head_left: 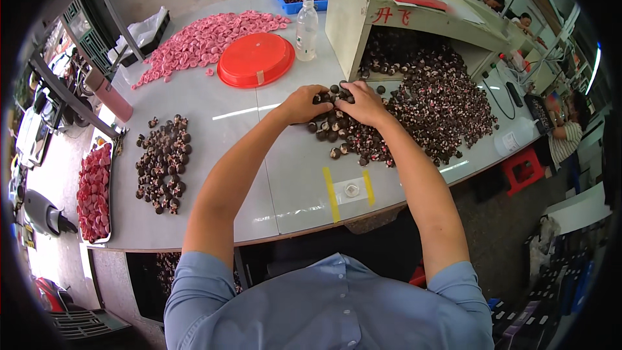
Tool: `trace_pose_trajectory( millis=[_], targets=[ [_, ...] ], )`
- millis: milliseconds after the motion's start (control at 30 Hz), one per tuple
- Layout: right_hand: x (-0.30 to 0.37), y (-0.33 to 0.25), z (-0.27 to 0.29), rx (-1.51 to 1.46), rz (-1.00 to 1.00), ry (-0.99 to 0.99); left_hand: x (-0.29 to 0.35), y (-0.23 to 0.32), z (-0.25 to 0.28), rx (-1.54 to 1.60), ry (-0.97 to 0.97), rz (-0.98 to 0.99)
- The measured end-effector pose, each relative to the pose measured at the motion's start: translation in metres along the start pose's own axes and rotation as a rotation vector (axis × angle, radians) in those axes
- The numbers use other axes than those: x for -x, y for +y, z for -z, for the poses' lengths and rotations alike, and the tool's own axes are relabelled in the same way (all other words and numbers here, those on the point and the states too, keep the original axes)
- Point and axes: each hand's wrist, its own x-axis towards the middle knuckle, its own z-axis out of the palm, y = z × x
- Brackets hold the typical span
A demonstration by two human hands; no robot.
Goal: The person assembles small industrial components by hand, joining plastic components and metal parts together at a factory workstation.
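Both hands meet at the left edge of a big heap of small dark brown round pieces (pixel 434 100) with pale and pink bits. My left hand (pixel 304 104) curls round a clump of these pieces (pixel 334 95) from the left. From the right, my right hand (pixel 365 102) closes over the same clump, its fingers bent inward. Between the palms the pieces are partly covered by the fingers. Just below the hands, more loose dark pieces (pixel 334 135) lie on the grey table (pixel 291 185).
A beige open-fronted box (pixel 346 26) stands behind the heap. Left of it are a clear bottle (pixel 307 31), a red round lid (pixel 256 59) and pink pieces (pixel 194 42). A separate dark group (pixel 162 165) and a tray of red pieces (pixel 94 194) lie far left.
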Motion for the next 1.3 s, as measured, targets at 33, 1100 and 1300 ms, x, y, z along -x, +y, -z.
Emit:
trace_pose_trajectory(
  millis=[33, 1100, 1300],
  targets=[
    [0.0, -0.002, -0.001, 0.043, -0.017, -0.052, 0.007, 0.001, 0.003, -0.032, -0.014, -0.009],
    [0.032, 0.02, 0.02, 0.304, -0.195, 0.139, -0.049, -0.038, 0.01, -0.093, 0.067, 0.072],
    [-0.015, 0.02, 0.017, 0.237, -0.242, 0.102, -0.062, -0.021, -0.014, 0.067, -0.07, 0.062]
  ],
)
